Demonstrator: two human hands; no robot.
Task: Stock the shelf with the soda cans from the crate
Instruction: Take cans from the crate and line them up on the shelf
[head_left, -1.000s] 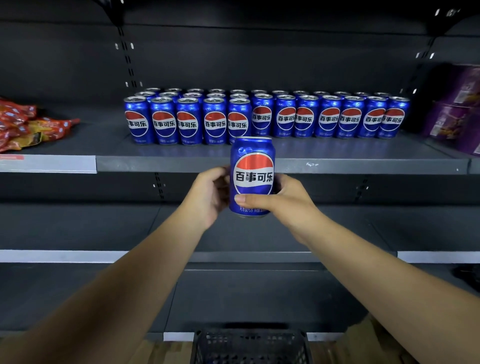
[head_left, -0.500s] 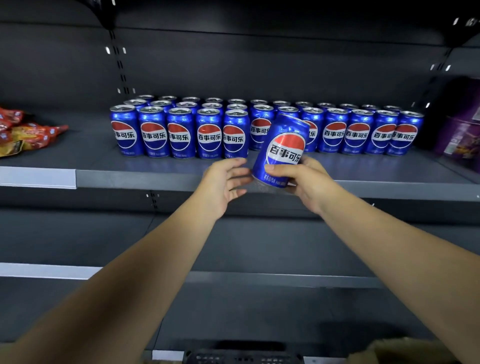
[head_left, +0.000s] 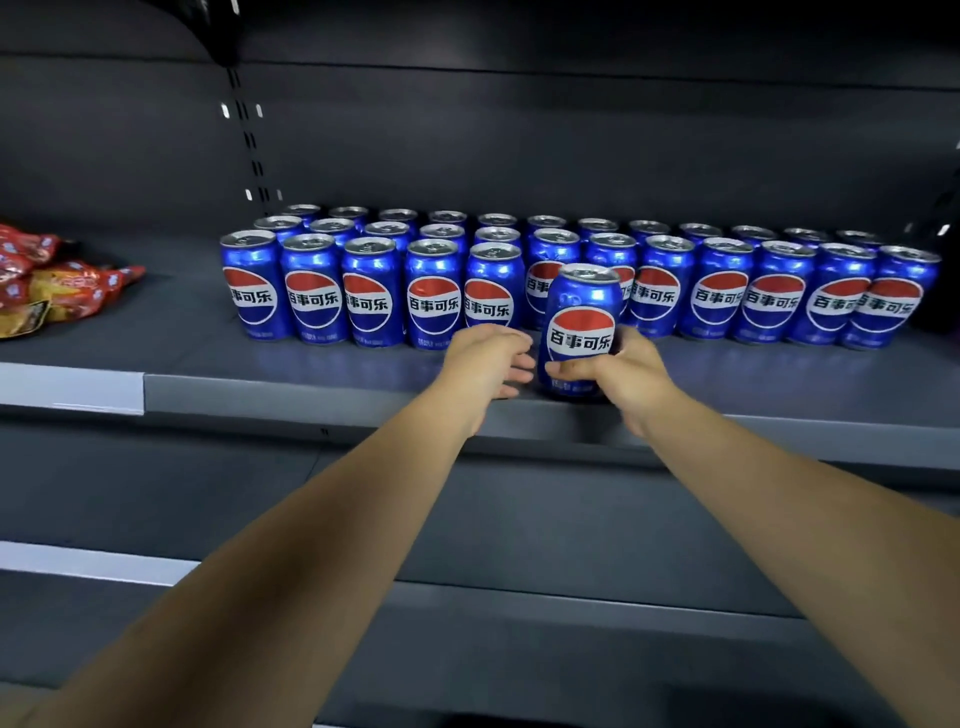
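While the right hand (head_left: 621, 371) grips a blue can (head_left: 582, 322) low on its side, thumb across the front, the can stands upright at the shelf (head_left: 311, 384) front, just ahead of the rows of cans (head_left: 431, 291). Beside it, the left hand (head_left: 485, 364) hovers with fingers loosely curled, holding nothing.
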